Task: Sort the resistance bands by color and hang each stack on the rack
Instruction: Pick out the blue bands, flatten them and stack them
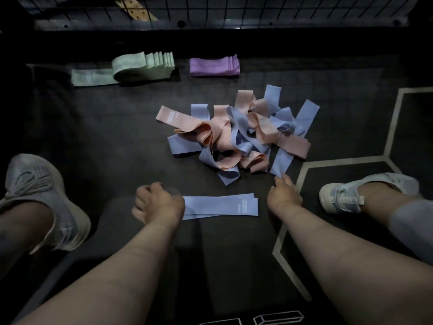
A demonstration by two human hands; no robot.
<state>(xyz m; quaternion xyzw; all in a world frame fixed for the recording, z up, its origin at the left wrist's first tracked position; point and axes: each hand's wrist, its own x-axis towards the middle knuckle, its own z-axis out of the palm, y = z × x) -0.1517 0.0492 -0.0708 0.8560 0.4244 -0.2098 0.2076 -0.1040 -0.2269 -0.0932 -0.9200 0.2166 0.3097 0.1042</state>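
1. A person is sitting on the dark floor (105, 137), with the left shoe (39, 195) and right shoe (356, 193) lying wide apart on either side.
2. The left hand (159, 202) is resting at the left end of a flat blue stack (222, 206), which is lying just in front of the person. Its fingers are curling and its grip is looking narrow, but I cannot tell whether it is holding the stack.
3. The right hand (284, 195) is reaching to the near end of a blue band (281, 164) at the edge of the mixed pile (239, 134). Its fingertips are touching that end, and I cannot tell whether the grip is pinching it.
4. The mixed pile is lying in the middle of the floor, with pink and blue bands tangling over each other.
5. A green stack (140, 66) and a purple stack (214, 66) are lying side by side but apart, beyond the pile.
6. The rack (234, 10), a wire grid, is standing along the far edge, and no bands are hanging on it.
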